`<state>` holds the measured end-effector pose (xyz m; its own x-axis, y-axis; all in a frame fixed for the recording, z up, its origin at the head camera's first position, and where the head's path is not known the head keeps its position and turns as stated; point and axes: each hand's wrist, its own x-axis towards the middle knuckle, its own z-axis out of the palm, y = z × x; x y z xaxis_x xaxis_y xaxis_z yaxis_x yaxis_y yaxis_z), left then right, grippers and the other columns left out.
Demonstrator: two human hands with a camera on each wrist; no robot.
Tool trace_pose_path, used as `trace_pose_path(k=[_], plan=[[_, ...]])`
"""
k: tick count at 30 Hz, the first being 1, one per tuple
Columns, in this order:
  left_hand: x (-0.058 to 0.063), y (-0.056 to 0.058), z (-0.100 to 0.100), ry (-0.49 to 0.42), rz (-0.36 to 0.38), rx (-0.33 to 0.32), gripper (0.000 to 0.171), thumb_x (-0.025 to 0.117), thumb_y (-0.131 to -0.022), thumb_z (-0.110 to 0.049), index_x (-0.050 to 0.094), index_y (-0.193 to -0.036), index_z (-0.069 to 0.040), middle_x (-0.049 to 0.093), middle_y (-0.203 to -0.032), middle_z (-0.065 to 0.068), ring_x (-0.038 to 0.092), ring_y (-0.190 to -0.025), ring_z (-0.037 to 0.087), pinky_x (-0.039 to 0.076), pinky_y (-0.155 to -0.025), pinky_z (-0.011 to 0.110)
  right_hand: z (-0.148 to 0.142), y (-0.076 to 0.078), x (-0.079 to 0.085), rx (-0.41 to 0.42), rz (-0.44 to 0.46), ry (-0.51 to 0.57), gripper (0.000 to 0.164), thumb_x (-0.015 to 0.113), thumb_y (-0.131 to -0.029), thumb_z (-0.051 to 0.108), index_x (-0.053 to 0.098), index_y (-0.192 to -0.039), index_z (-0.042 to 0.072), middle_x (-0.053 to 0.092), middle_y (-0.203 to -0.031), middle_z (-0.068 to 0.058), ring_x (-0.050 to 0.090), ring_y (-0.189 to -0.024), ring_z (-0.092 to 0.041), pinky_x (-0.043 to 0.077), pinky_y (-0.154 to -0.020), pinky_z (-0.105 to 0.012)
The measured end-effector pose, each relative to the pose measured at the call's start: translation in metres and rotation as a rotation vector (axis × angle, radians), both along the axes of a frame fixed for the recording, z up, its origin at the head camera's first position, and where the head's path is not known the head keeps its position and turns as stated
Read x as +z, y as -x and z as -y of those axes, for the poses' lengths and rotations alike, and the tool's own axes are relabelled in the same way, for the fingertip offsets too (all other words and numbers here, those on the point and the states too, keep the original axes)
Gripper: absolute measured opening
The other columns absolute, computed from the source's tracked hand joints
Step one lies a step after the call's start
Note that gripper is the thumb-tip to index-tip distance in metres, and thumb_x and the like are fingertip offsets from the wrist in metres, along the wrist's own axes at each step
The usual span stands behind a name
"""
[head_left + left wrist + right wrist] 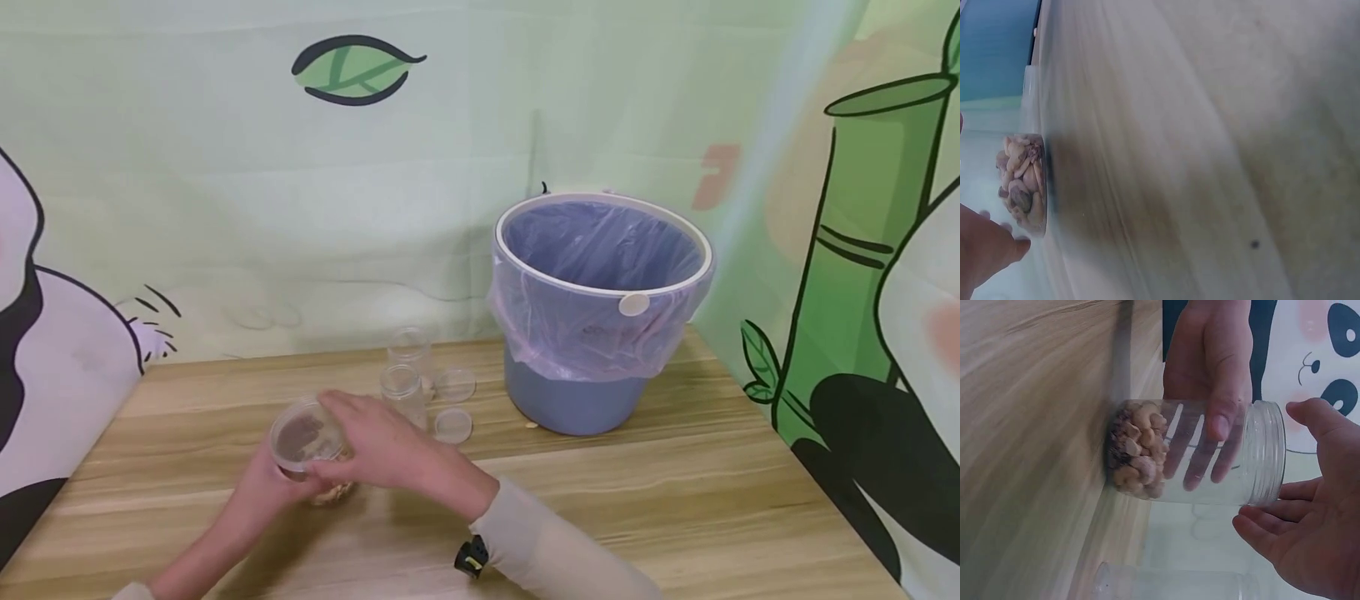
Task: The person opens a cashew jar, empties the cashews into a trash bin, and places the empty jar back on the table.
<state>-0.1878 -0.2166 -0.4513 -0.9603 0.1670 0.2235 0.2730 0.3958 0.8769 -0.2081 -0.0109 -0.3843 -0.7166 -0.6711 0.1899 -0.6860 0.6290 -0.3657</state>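
Observation:
A clear plastic jar (1238, 481) stands upright, its base right at the wooden tabletop. Cashew nuts (1141, 450) mixed with darker bits fill its lower part, and the same nuts (1022, 181) show in the left wrist view. My left hand (262, 487) grips the jar's body, thumb on one side and fingers round the other. With thumb and fingers spread across the top, my right hand (382, 442) holds the clear lid (1270, 450) at the jar's mouth. In the head view the right hand hides part of the jar.
Behind the right hand stand two more clear jars, a nearer one (405, 400) and a farther one (410, 346). Beside them lie two clear lids, one (456, 385) behind the other (453, 426). A blue bin (573, 408) with a plastic liner stands right of these, near the patterned backdrop.

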Motion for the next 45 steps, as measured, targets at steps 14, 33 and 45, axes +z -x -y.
trace_pose_path(k=[14,33,45], plan=[[0.001,-0.01,-0.026,-0.06,0.028,-0.221,0.101,0.094,-0.066,-0.005,0.037,-0.15,-0.001,0.058,-0.135,0.021,0.058,-0.12,0.033,0.051,-0.097,0.028,-0.018,-0.008,0.008,0.097,-0.009,-0.076,0.092,0.072,-0.09,0.053,0.028,-0.16,0.012,0.042,-0.159,-0.006,0.044,-0.141,-0.014,0.036,-0.112,-0.023],[0.0,-0.006,-0.056,0.057,0.028,-0.375,0.107,0.096,-0.068,-0.028,0.035,-0.153,-0.005,0.053,-0.148,0.012,0.053,-0.131,0.029,0.043,-0.11,0.034,-0.058,-0.013,0.025,0.312,0.0,-0.229,0.09,0.08,-0.08,0.039,0.039,-0.155,0.011,0.039,-0.16,-0.004,0.035,-0.146,-0.017,0.021,-0.12,-0.022],[-0.008,0.013,-0.068,0.097,0.034,-0.468,0.104,0.095,-0.07,-0.027,0.035,-0.152,-0.003,0.053,-0.145,0.011,0.053,-0.13,0.03,0.043,-0.11,0.046,-0.074,-0.005,0.025,0.398,-0.002,-0.205,0.081,0.081,-0.078,0.037,0.048,-0.147,0.012,0.048,-0.154,-0.002,0.035,-0.147,-0.025,0.018,-0.123,-0.028]])
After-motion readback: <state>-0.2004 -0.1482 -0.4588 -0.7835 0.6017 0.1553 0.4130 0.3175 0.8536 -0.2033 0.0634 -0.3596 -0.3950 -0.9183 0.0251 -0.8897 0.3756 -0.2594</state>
